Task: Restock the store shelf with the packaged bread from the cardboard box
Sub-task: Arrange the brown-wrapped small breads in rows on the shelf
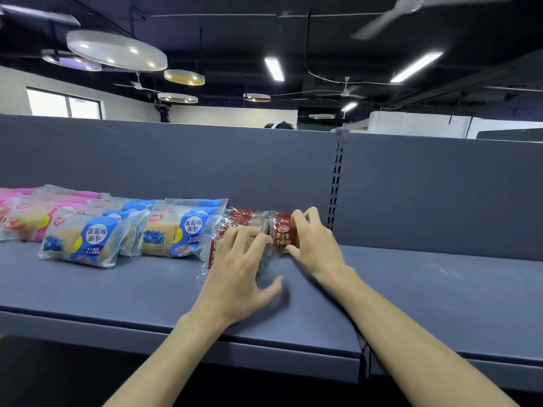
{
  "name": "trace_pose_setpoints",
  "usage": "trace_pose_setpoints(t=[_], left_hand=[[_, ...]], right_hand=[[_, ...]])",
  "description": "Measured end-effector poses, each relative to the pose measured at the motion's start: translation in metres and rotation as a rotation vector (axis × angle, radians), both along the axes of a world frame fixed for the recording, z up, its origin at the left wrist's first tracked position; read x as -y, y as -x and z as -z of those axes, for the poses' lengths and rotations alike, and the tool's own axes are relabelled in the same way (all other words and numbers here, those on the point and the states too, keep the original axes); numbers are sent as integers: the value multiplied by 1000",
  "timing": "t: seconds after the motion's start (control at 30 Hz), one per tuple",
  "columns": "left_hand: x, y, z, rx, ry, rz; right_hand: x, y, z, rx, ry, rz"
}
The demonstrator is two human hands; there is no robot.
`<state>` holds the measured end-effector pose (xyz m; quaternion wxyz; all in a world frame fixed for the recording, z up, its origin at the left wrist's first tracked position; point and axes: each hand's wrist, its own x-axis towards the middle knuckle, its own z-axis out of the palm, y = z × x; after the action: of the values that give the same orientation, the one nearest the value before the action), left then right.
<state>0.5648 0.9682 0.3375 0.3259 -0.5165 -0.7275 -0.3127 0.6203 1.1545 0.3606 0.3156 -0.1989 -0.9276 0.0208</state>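
Observation:
Packaged bread lies in rows on the dark grey shelf. Brown rye bread packs sit in the middle. My right hand grips the rightmost brown pack, with fingers over its top and thumb under its front edge. My left hand rests with spread fingers on the front brown pack beside it, thumb out over the shelf. More brown packs lie behind. Blue blueberry bread packs sit to the left, and pink packs at the far left. The cardboard box is out of view.
The shelf's grey back panel rises behind the packs. A slotted upright divides this bay from the bay to the right. The shelf's front lip runs under my forearms. A person's head shows above the panel.

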Motion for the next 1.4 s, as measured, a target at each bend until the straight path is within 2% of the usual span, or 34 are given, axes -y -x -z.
trace_pose_setpoints(t=[0.3,0.6,0.93,1.1,1.17,1.27,1.4], left_hand=[[-1,2,0,-6,1,-19],[-3,4,2,-19,30,-28],[0,0,-6,25,95,-64],[21,-3,-8,97,161,65],[39,5,-15,63,171,98],[75,23,-26,24,220,25],[137,54,-30,105,318,-76]], right_hand=[[-7,8,4,224,63,-190],[1,3,1,292,91,-193],[42,-71,-9,387,45,-140],[65,-86,-18,340,34,-134],[79,-82,-24,284,31,-148],[110,-66,-29,221,4,-181],[172,-29,-30,176,-60,-267]])
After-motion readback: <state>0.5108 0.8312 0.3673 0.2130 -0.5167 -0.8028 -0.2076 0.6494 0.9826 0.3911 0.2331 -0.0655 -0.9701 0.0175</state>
